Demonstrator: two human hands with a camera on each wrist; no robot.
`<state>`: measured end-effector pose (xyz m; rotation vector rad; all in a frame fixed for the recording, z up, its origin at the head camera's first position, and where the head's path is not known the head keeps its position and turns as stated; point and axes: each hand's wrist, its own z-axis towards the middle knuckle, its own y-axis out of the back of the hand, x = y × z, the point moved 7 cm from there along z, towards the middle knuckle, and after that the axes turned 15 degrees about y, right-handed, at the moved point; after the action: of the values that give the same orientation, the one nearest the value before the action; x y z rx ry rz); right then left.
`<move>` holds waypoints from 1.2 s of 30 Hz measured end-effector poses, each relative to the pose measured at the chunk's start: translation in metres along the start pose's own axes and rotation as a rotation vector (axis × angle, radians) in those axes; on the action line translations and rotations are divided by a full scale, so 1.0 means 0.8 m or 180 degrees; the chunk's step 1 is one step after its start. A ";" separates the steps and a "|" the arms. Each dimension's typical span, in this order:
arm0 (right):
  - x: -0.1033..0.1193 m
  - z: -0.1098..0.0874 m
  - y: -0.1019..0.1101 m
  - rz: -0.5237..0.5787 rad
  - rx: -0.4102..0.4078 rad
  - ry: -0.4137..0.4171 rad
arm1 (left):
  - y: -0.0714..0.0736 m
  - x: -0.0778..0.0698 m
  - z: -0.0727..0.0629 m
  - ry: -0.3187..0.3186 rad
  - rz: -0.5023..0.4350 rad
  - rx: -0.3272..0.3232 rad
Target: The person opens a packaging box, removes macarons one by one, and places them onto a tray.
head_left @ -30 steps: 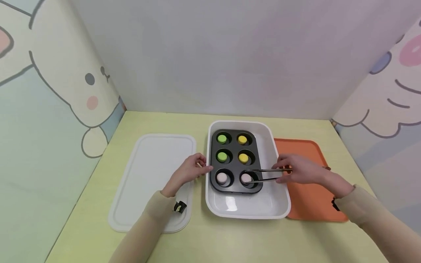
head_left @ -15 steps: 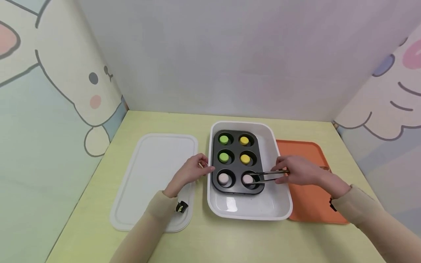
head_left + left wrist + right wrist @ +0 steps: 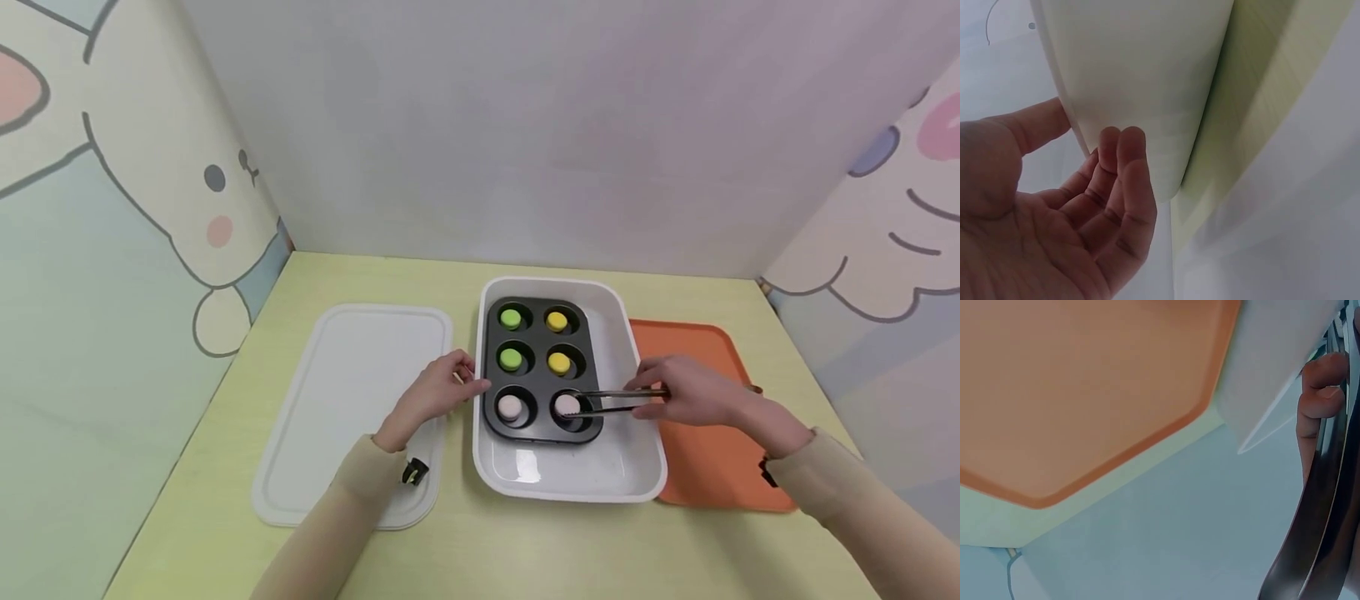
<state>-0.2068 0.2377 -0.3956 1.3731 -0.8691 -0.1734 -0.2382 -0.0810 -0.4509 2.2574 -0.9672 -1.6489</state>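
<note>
My right hand (image 3: 688,392) holds metal tongs (image 3: 621,393) that reach in from the right. Their tips lie on either side of a pale pink macaron (image 3: 567,405) in the near right cup of a black muffin tin (image 3: 534,392). The tin sits inside a white tub (image 3: 570,479). At the tub's left rim, my left hand (image 3: 444,387) grips with its thumb over the edge and its fingers curled by the outer wall. Another pale pink macaron (image 3: 510,407) fills the near left cup; green macarons (image 3: 511,360) and yellow macarons (image 3: 558,362) sit farther back.
A white tray (image 3: 345,400) lies left of the tub, under my left forearm. To the right, partly beneath my right hand, is an orange tray (image 3: 712,458). Walls stand at the table's back and both sides.
The tongs' arms have drawn closer together round the near right pink macaron, which has shifted slightly in its cup. My left hand stays at the tub's rim.
</note>
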 end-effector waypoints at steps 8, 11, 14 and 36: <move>0.009 -0.010 0.035 0.0027 -0.0311 -0.0013 | 0.001 -0.002 -0.001 -0.0012 0.0135 -0.0043; 0.011 -0.016 0.056 -0.0137 -0.0538 0.0173 | 0.001 -0.001 -0.001 -0.0009 0.0135 -0.0035; 0.008 -0.025 0.078 -0.0330 -0.0745 0.0306 | 0.002 0.000 -0.002 -0.0009 0.0129 -0.0025; -0.127 -0.140 0.106 -0.0527 -0.1023 -0.1097 | 0.000 0.002 0.001 -0.0023 0.0109 0.0020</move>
<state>-0.2381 0.4037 -0.3582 1.1265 -0.9621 -0.6650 -0.2385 -0.0814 -0.4524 2.2277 -1.0085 -1.6433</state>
